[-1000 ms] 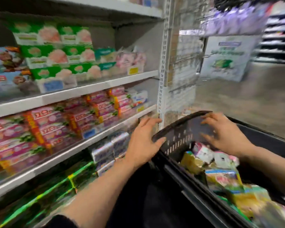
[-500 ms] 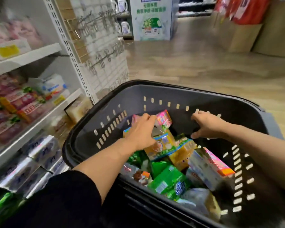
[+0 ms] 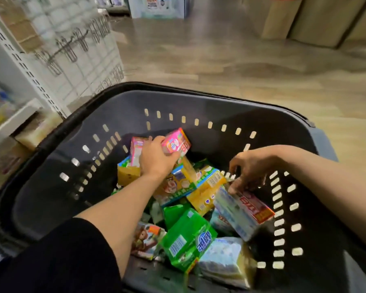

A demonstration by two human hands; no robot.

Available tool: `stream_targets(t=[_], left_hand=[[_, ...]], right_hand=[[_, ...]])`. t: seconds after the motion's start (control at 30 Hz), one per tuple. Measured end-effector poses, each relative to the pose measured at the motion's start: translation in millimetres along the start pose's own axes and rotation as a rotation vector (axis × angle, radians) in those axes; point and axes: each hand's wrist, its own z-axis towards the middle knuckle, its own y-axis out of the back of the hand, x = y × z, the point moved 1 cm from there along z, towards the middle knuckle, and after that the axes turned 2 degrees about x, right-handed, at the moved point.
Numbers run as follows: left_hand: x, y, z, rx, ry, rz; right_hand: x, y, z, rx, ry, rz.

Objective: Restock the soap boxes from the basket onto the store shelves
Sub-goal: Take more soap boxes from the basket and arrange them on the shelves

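Both hands down in the basket [image 3: 51, 157], picking soap boxes.
Left hand [image 3: 156, 159] grips a pink box [image 3: 175, 141] near the far wall, ready to lift; right hand [image 3: 249, 168], fingers loosely spread, touches the white-and-red box [image 3: 243, 210] by the right wall.

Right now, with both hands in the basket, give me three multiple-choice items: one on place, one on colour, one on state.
1. Where are the loose soap boxes?
A. in the dark basket
B. on the floor
C. on the hooks

2. What colour is the box in the left hand?
A. blue
B. pink
C. black

3. What is the right hand doing?
A. resting on the rim
B. hanging outside the basket
C. fingers on a white and red box

Answers: 1 A, boxes piled inside its slotted walls; 2 B, fingers curl round the pink box; 3 C, fingertips meet that box's upper end.
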Motion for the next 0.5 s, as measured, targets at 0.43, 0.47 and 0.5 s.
stream_targets(t=[0.43,0.47,0.5], left_hand=[[-13,34,-11,-0.007,0.31,-0.25],[-16,42,-11,-0.017,0.294,-0.302],[-20,52,-10,-0.032,0.275,-0.361]], right_hand=[[23,-22,-8,0.034,-0.067,0.052],[22,-16,-15,0.005,-0.043,0.052],[20,-10,-23,-0.043,-0.003,0.09]])
